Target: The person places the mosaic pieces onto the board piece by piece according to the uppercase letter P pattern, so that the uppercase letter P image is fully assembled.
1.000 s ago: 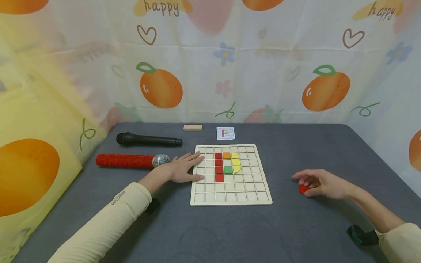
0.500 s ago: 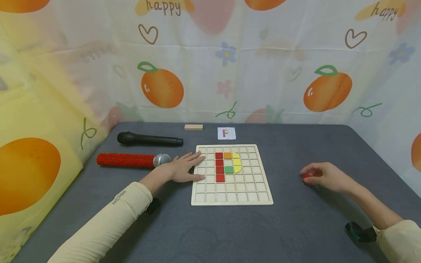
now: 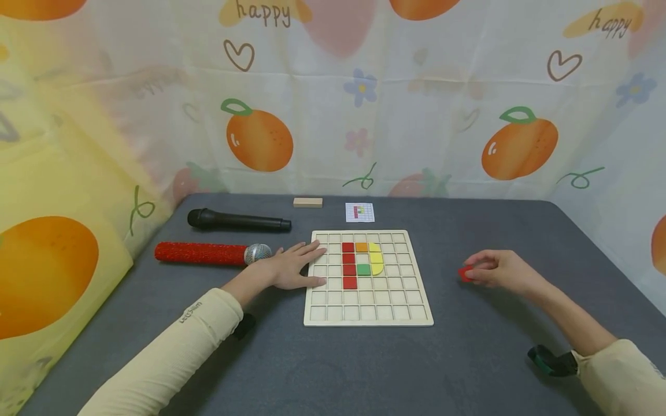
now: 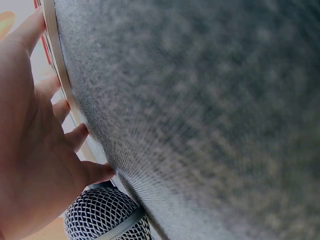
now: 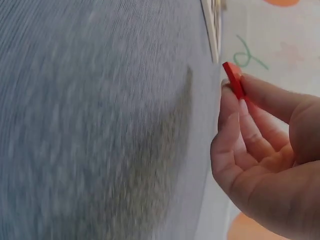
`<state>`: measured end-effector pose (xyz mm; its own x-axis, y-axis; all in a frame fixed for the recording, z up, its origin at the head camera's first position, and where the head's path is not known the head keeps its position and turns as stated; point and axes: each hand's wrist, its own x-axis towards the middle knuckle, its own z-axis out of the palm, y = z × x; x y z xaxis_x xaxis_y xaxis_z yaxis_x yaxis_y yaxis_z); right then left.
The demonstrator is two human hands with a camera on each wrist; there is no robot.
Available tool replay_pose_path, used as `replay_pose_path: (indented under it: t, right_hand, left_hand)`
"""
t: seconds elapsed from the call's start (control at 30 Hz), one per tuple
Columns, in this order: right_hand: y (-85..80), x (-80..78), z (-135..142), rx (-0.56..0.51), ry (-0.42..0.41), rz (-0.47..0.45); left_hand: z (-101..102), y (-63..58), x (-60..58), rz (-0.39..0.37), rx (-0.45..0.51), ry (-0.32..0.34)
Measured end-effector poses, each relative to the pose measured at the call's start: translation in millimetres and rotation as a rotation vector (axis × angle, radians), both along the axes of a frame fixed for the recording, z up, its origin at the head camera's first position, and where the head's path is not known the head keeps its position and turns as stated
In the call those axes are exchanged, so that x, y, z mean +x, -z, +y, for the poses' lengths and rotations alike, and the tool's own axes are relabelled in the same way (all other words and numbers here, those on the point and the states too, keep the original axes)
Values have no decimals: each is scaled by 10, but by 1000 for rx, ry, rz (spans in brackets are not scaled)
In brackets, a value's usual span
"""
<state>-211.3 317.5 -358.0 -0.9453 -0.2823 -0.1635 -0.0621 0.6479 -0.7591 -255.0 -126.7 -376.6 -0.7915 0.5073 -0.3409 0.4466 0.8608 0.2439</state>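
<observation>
My right hand (image 3: 507, 271) pinches a red tile (image 3: 465, 274) between thumb and fingers, over the table right of the board. The right wrist view shows this thin red tile (image 5: 234, 80) at the fingertips, raised off the table. With its fingers spread, my left hand (image 3: 291, 268) rests on the left edge of a pale wooden grid board (image 3: 369, 321). On the board, red tiles (image 3: 349, 270) form a column; right of it sit an orange tile (image 3: 361, 247), a green tile (image 3: 363, 269) and yellow tiles (image 3: 375, 258), some with rounded corners.
Left of the board lie a red glittery microphone (image 3: 200, 253), its mesh head close to my left hand, and a black microphone (image 3: 236, 220). Behind the board are a small wooden block (image 3: 308, 203) and a card (image 3: 359, 212) with a coloured grid pattern. A printed curtain (image 3: 416, 133) hangs behind the table.
My right hand has lifted the red tile off the table and now carries it left toward the board. The left hand keeps its place on the board.
</observation>
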Motion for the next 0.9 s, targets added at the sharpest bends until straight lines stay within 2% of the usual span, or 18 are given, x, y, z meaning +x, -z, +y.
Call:
replay_pose_path:
  t: [0.1, 0.33, 0.9]
  right_hand:
    - [20, -5, -90, -25, -9, -12]
    - [66, -27, -296, -169, -38, -71]
    - [146, -98, -825, -240, -32, -174]
  left_hand:
    - [-5, 4, 6, 6, -1, 4]
    - [-14, 6, 12, 18, 2, 4]
    - [-3, 14, 3, 11, -14, -6]
